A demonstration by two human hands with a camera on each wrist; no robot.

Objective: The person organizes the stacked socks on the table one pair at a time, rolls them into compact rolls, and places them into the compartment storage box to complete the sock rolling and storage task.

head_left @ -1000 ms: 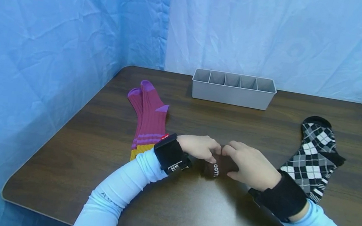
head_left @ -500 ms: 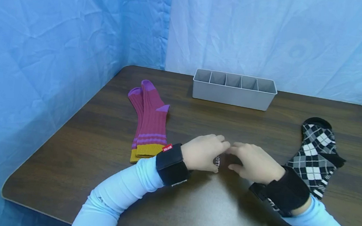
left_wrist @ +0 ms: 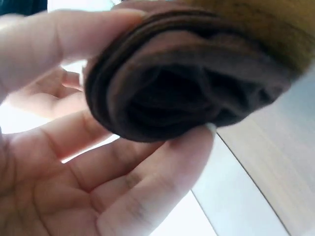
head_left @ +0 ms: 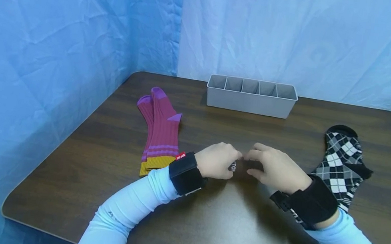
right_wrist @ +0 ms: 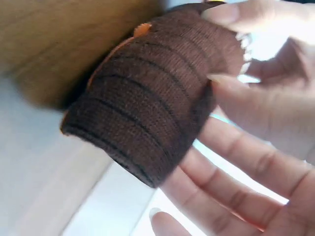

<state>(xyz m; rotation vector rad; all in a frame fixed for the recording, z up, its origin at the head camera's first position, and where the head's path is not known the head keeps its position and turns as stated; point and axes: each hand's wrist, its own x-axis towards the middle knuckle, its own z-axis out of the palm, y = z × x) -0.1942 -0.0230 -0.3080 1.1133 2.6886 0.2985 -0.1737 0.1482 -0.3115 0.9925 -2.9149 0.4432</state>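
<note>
A brown sock [right_wrist: 147,98], rolled into a bundle, is between both hands above the table. The right wrist view shows its dark stripes and orange trim. Coiled layers of the roll [left_wrist: 187,88] face the left wrist camera. My left hand [head_left: 216,160] grips one end, thumb over the top and fingers curled beneath. The right hand [head_left: 278,167] holds the other side between thumb and fingers. From the head view the hands hide most of the sock; only white lettering on it [head_left: 232,167] shows.
A maroon pair of socks [head_left: 162,130] with mustard cuffs lies to the left. Black-and-white argyle socks [head_left: 341,162] lie right, partly behind the right wristband. At the back of the wooden table [head_left: 82,189] stands a grey box [head_left: 248,103] with several compartments. Blue curtains surround it.
The left hand has turned over the brown sock, covering more of it and its lettering. Both hands have shifted slightly away from the body. The other socks and the box have stayed put.
</note>
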